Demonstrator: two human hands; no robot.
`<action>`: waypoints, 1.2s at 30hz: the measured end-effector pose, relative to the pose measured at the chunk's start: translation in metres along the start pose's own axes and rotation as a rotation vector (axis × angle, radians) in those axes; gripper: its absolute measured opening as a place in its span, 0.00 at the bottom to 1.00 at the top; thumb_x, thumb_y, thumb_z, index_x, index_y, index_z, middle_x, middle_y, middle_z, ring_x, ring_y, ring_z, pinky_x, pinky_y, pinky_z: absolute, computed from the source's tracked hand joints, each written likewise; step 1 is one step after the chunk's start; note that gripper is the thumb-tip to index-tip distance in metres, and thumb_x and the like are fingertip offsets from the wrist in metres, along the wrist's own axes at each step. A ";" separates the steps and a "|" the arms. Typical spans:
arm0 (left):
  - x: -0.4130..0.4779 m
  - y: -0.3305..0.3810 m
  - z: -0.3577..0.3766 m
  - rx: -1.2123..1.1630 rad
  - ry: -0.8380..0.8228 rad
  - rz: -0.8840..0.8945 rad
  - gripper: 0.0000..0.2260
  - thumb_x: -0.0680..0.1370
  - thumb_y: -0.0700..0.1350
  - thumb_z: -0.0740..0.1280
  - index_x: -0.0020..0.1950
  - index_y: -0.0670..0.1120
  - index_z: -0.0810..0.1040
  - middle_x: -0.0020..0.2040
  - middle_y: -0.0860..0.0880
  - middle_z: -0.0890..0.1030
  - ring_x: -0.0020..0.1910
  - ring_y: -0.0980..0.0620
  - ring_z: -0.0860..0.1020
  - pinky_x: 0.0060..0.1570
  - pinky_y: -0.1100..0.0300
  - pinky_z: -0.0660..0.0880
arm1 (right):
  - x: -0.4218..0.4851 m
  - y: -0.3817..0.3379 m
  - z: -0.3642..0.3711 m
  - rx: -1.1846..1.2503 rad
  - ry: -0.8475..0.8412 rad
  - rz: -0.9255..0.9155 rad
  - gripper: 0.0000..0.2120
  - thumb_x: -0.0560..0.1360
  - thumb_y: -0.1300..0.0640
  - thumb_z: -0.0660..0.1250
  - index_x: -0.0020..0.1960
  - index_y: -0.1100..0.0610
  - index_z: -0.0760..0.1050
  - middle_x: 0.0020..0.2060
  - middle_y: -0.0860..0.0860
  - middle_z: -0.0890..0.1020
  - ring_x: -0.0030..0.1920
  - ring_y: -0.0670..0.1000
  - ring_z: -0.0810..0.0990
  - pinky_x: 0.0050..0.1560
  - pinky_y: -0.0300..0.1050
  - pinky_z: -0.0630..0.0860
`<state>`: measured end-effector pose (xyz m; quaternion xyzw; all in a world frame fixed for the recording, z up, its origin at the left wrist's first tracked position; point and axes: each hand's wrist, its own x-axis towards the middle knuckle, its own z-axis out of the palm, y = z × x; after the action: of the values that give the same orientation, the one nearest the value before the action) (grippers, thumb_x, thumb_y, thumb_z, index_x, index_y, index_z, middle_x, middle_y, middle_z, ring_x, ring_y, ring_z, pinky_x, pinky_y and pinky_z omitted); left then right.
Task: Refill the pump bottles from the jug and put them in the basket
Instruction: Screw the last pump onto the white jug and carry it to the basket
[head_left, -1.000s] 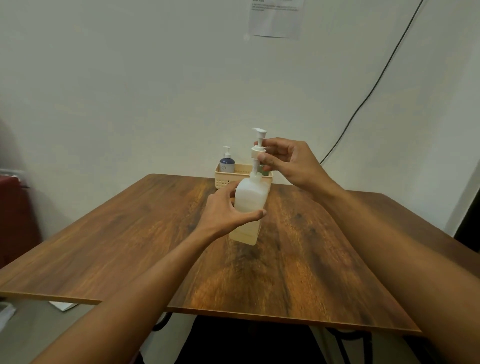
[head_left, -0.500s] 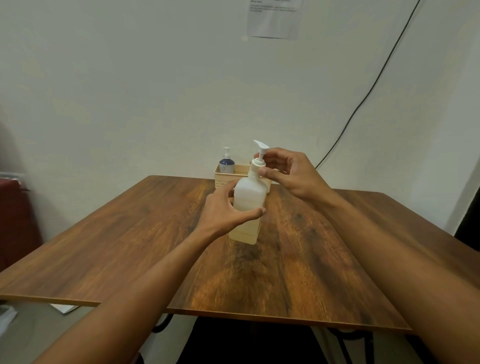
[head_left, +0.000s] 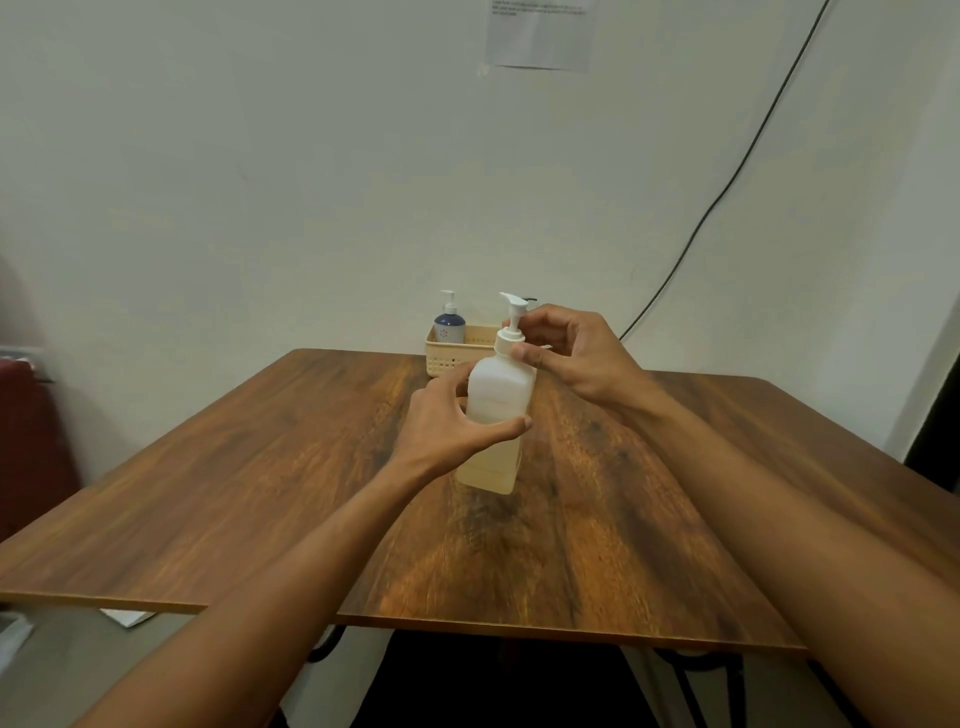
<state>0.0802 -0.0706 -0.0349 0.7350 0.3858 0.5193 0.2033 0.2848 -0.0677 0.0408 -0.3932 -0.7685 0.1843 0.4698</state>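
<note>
The wooden desk (head_left: 260, 483) fills most of the view, its far edge against a pale wall. At the middle of that far edge sits a small cream basket (head_left: 448, 355), placed well out of the working space; a blue pump bottle (head_left: 449, 323) stands upright in its left end, apparently finished with.

Nearer the middle of the desk, a white pump bottle (head_left: 497, 410) is held tilted slightly to the left. Whether its base touches the wood I cannot tell. Its lower part shows a pale yellowish liquid, so it looks already refilled. No jug is in view.

The left hand (head_left: 447, 423) is wrapped round the bottle's body, thumb across the front and fingers behind, probably to keep it from turning. The right hand (head_left: 574, 345) pinches the white collar (head_left: 508, 340) of the pump between thumb and fingertips, with the nozzle (head_left: 513, 300) sticking up above. That grip suits screwing the pump head down onto the neck, which I judge to be the step in hand; placing the bottle in the basket beside the blue one would follow.
</note>
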 end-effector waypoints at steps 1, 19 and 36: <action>0.000 -0.001 0.001 0.000 0.000 -0.004 0.41 0.62 0.71 0.76 0.71 0.56 0.75 0.61 0.56 0.82 0.56 0.56 0.81 0.53 0.55 0.82 | 0.000 0.001 0.000 0.005 0.000 0.011 0.16 0.79 0.59 0.76 0.65 0.60 0.82 0.58 0.49 0.88 0.59 0.46 0.86 0.61 0.43 0.83; -0.003 -0.003 0.009 0.034 -0.017 0.031 0.42 0.62 0.70 0.76 0.73 0.54 0.74 0.60 0.54 0.83 0.52 0.58 0.83 0.47 0.61 0.84 | -0.016 0.008 0.018 0.042 0.201 0.057 0.22 0.66 0.50 0.85 0.54 0.54 0.79 0.49 0.52 0.86 0.50 0.52 0.86 0.50 0.45 0.85; -0.002 0.001 0.009 0.024 -0.016 0.051 0.40 0.64 0.68 0.77 0.72 0.52 0.76 0.61 0.54 0.83 0.54 0.56 0.83 0.50 0.59 0.84 | -0.001 0.006 0.015 0.179 -0.005 0.224 0.24 0.67 0.46 0.83 0.54 0.57 0.78 0.46 0.47 0.86 0.46 0.43 0.85 0.47 0.41 0.82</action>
<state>0.0881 -0.0724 -0.0387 0.7511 0.3715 0.5136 0.1845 0.2743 -0.0634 0.0292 -0.4324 -0.7017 0.3044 0.4775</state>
